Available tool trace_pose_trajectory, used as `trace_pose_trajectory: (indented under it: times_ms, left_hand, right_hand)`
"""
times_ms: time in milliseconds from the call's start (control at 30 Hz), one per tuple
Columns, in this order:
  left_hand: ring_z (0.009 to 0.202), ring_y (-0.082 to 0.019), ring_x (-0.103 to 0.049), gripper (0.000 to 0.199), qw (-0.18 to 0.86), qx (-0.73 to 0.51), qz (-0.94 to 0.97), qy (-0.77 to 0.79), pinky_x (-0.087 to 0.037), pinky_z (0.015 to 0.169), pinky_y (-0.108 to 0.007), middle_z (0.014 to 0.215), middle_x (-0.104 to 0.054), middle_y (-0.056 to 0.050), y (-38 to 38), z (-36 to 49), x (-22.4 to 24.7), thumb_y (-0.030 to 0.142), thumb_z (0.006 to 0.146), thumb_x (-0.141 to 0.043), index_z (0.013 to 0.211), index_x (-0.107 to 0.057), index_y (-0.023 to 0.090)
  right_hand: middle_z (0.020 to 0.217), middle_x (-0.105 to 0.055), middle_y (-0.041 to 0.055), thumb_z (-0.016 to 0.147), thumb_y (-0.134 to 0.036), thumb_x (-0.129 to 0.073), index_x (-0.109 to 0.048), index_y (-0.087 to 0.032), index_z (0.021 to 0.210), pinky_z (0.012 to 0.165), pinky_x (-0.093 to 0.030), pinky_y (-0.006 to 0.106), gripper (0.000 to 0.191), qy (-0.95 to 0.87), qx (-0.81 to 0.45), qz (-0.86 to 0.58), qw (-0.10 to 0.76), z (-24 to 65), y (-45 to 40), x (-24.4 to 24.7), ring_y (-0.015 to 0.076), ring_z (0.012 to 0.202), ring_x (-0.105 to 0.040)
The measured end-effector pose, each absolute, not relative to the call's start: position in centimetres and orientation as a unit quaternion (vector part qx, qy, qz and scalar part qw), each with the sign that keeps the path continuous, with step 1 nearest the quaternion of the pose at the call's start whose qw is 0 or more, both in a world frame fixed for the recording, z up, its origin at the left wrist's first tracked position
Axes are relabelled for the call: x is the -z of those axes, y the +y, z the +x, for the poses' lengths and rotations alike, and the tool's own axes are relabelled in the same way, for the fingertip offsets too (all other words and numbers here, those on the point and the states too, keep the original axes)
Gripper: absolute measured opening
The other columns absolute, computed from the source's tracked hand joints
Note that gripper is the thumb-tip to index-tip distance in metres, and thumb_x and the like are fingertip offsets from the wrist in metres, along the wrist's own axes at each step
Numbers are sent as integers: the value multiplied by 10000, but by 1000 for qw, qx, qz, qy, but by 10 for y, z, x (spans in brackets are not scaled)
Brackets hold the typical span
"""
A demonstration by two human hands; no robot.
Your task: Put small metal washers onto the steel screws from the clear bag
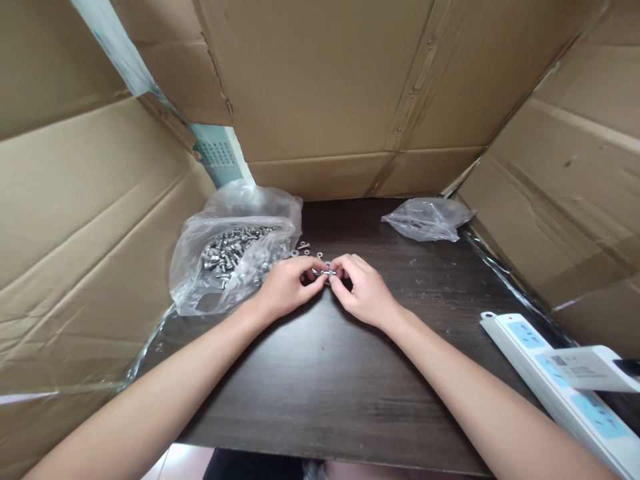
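Both hands meet over the middle of the table, fingertips pinched around a small silver bolt (328, 272). My left hand (289, 287) is closed on its left end. At the other end, the thumb and fingers of my right hand (364, 291) grip it too. Whether a nut or washer sits on the bolt is too small to tell. Just beyond the fingers lie several loose metal pieces, among them a ring-shaped washer (295, 253). Left of my left hand, an open clear plastic bag (187, 267) holds many small metal bolts (233, 250).
Cardboard walls (320, 87) enclose the dark wooden table (320, 380) at the back and sides. A second clear plastic bag (427, 219) lies at the back right. Along the right edge is a white power strip (530, 347), with a white plugged-in adapter (590, 368) over it.
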State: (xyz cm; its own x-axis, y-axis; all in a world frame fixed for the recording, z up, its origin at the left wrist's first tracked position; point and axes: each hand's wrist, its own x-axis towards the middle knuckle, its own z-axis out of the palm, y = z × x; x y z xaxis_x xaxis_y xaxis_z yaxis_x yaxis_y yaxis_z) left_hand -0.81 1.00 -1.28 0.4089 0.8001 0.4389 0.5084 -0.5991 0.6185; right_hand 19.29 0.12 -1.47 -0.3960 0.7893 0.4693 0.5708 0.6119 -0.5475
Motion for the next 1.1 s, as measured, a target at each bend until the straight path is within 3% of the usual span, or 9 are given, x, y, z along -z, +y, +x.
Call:
trace_pose_trajectory:
  times_ms: [333,700,1100]
  left_hand:
    - [802,-171,-652,135,141,-356,843,378,-493,747,-288,875,-716,-45,7,-10,12,264,945,-596,980,-691,173]
    - [689,-157,-528,282,99,-335,863,365,-377,661,-294,715,-579,-24,4,-7,7,235,1001,-428,741,-520,174]
    - [698,-156,-513,305,170,-328,851,373,-400,682,-287,740,-562,-24,7,-8,9,298,1039,-402,785,-515,173]
  right_hand:
    - [873,-624,55,977,-218,-505,-545,-208,935,749,-455,359,59,-818,-160,-410,370,193,0,12,218,823,-567]
    - [877,-632,55,1028,-236,-425,-547,-203,907,768,-429,368,175,-837,-176,-375,358,193,-2,8,217,816,-540]
    - [829,-592,47,978,-235,-501,-533,-200,921,726,-416,355,74,-844,-145,-365,364,188,-7,7,209,779,-519]
